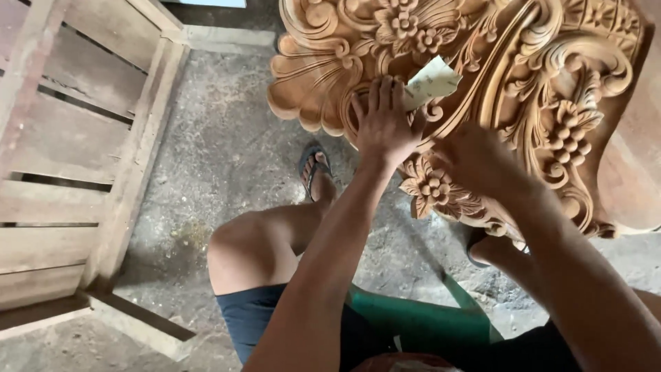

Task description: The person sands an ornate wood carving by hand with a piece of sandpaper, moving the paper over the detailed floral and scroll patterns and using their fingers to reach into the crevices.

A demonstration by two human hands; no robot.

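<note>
Seated on a green stool [413, 320] with knees apart, the person presses the left hand [384, 124], fingers flat and together, on a pale folded sheet of sandpaper [430, 83] against the ornate light-brown carved wooden panel [482, 62]; the right hand [475, 162] lies loosely curled on a carved flower, holding nothing visible. The panel, propped above the grey dusty concrete floor [227, 145], looks heavy and rigid with fragile fine relief, best gripped by its solid outer edge; the paper is thin and limp. A slatted wooden frame [76, 138] stands left.
</note>
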